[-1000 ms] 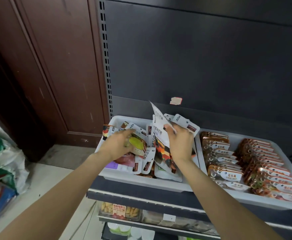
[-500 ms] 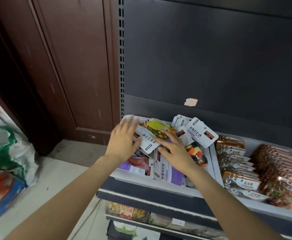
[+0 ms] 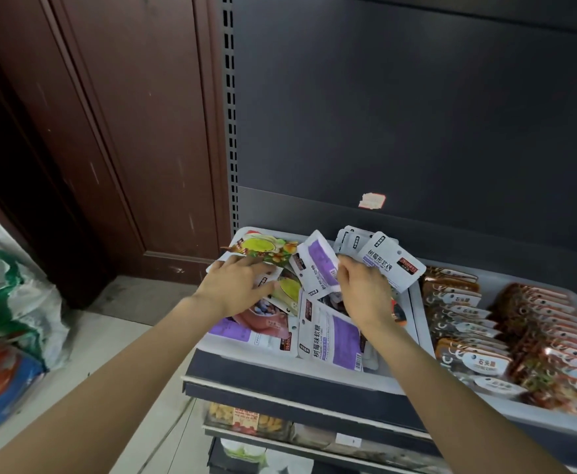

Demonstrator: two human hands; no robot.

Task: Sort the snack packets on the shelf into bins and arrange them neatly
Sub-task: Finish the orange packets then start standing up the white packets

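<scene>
The dark shelving unit point(image 3: 417, 114) with its slotted upright fills most of the view, a brown wooden door point(image 3: 126, 131) standing to its left and a heap of plastic sacks point(image 3: 10, 319) on the floor at the far left. On the top shelf sit two pale bins side by side: the left bin point(image 3: 314, 369) holds a loose jumble of white, purple and green snack packets, while the right bin point(image 3: 550, 420) holds copper-coloured packets point(image 3: 468, 323) standing in tidy overlapping rows. Compared with half a second ago, the jumble has been stirred: the green-fronted packet point(image 3: 263, 248) now lies at the back left corner of the left bin, and a white packet with a purple panel point(image 3: 319, 268) stands tilted up in the middle where none stood before. The right hand point(image 3: 362, 292), earlier spread flat on the pile, has curled its fingers and pinches the edge of that purple-panelled packet, just in front of the fan of white packets point(image 3: 388, 260) leaning on the bin's back right. The left hand point(image 3: 237, 285) stays at the left of the pile, fingers straight and spread, pressing on the packets beneath it. A large purple packet point(image 3: 328, 336) lies flat at the bin's front, between the two forearms.
</scene>
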